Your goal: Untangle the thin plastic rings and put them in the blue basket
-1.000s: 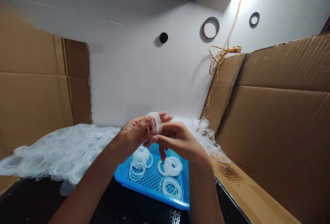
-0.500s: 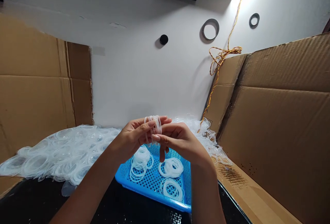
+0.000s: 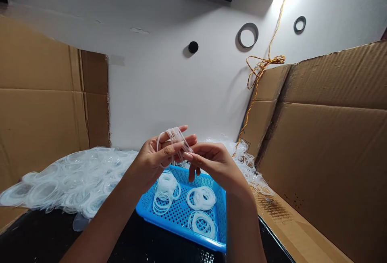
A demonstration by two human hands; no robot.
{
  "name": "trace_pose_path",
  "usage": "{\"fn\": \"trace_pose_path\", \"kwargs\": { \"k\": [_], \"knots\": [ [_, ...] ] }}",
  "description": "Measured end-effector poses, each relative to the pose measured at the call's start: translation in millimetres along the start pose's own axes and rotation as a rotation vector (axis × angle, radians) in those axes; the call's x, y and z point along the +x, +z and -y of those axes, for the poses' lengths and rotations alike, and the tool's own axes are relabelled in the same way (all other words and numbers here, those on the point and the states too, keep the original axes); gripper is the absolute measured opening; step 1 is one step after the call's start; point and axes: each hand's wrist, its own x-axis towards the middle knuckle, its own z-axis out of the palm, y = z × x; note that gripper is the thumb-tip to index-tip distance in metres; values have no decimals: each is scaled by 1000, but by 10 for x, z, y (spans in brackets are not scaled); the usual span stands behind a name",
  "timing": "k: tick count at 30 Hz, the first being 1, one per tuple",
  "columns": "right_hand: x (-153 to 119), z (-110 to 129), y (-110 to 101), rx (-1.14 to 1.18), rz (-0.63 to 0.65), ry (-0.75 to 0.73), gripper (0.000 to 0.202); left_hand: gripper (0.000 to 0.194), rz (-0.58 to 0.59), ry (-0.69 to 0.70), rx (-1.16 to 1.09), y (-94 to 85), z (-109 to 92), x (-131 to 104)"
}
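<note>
Bands (image 3: 175, 136): a white bunch, being held between both hands, above the far side of the basket.
Left hand (image 3: 157, 154): being threaded through the bunch by its fingers, which are being kept a little apart; the thumb is being laid across the bands.
Right hand (image 3: 211, 158): the bunch's near edge is being pinched between thumb and forefinger; lower fingers are being let hang, curled.
Basket (image 3: 181, 230): blue, perforated; being partly overlapped by the right forearm.
Coils (image 3: 202, 223): white, in groups, being held on the basket floor.
Table (image 3: 142, 243): black; the basket is being supported on it.
Left heap (image 3: 69, 178): clear rings, being piled loosely beside the basket.
Right heap (image 3: 246, 162): similar rings, being partly hidden by the right hand.
Cardboard (image 3: 332, 146): both sides are being walled by it.
Cord (image 3: 258, 73): orange, being hung in a looped knot.
</note>
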Motion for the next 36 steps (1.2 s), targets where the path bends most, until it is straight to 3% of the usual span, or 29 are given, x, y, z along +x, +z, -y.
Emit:
{"fn": "trace_pose_path", "kwargs": {
  "k": [14,25,36],
  "knots": [
    [-29,-8,-69,-144,18,-22,25,31,119,-6,-164,-26,11,4],
    [-46,-8,-88,-201,42,-49,30,33,149,1,-141,-31,31,8],
    [-46,9,-86,-220,-12,-18,26,34,22,100,62,15,79,-4]
  ]
}}
